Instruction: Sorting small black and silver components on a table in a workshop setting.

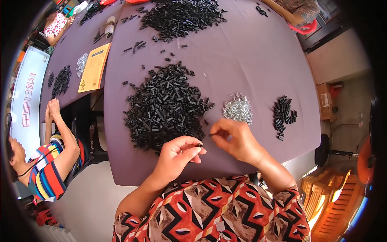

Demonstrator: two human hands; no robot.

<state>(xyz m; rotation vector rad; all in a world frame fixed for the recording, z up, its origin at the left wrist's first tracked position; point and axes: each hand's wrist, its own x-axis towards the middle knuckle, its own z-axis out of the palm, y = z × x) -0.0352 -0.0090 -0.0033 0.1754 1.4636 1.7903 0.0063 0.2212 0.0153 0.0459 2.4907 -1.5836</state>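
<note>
The left hand (177,155) pinched a small black part (199,144) at the near edge of the black pile (163,107); the right hand (234,139), fingers narrowed, held something too small to tell. Right of the pile lay silver clips (238,109), then a small black stack (284,115); beyond it, another heap (181,16).

A short-sleeved top (209,209) in a bold geometric print of red, black, cream and brown; bare forearms

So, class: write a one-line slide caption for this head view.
Left hand pinches a small black part; right hand works beside black and silver piles.
</note>
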